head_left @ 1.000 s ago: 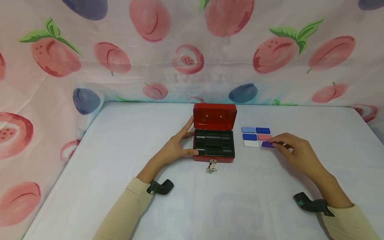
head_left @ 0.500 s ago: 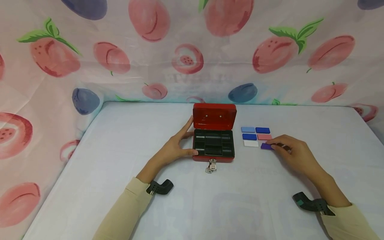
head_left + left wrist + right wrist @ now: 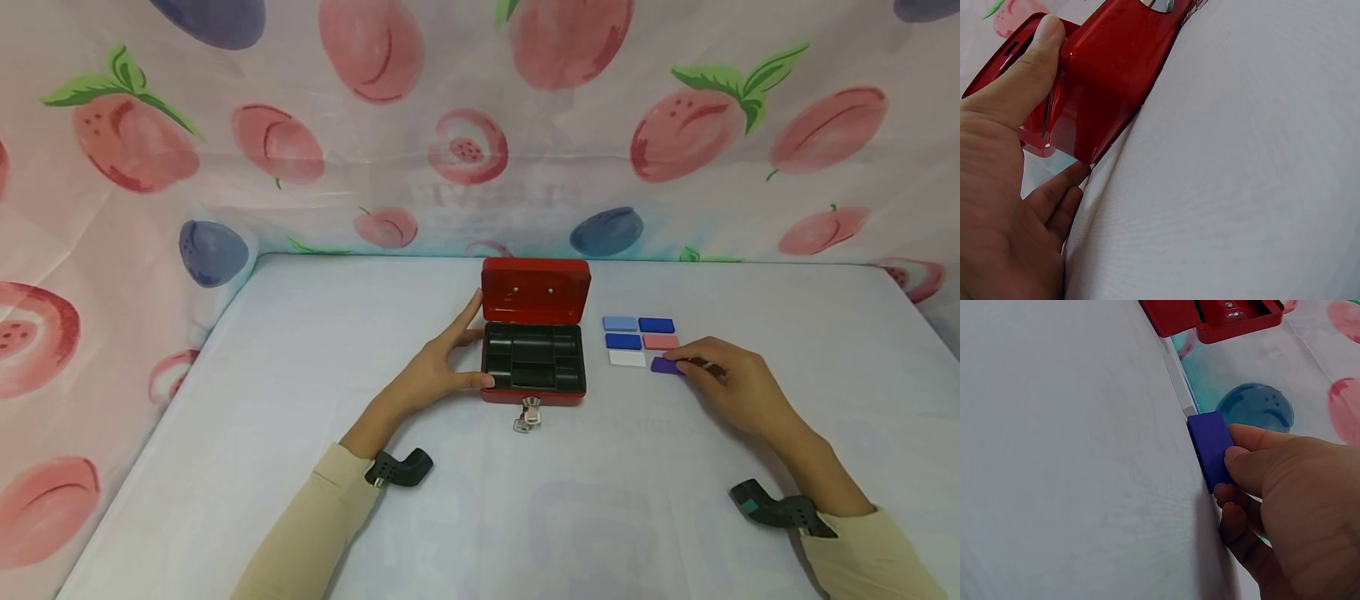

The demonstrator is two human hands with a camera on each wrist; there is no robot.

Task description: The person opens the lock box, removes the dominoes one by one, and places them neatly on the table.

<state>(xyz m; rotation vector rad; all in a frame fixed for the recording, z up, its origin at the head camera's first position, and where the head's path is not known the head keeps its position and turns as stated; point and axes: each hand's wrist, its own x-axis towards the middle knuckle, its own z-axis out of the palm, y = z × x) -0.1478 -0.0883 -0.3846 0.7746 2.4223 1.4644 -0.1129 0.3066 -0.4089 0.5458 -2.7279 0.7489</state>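
Note:
A red cash box (image 3: 533,398) with its lid (image 3: 536,292) raised shows a black, divided tray (image 3: 534,354) inside. My left hand (image 3: 435,371) lies spread along the box's left side, its thumb on the front corner of the rim and its index finger reaching up to the lid. To the right, my right hand (image 3: 735,383) pinches a purple rectangular block (image 3: 1212,450) between thumb and fingers, low over the table beside a white block (image 3: 627,358). In the right wrist view, part of the purple block is hidden by the fingertips.
Behind the purple block are a pink block (image 3: 661,342), two dark blue blocks (image 3: 657,325) and a light blue block (image 3: 620,323), in tidy rows. Metal keys (image 3: 527,415) hang at the box's front. A fruit-print cloth (image 3: 465,200) stands behind the white table (image 3: 420,533).
The purple block and my right hand have shifted slightly, and the block now lines up with the white one in the front row. My left hand stays on the box.

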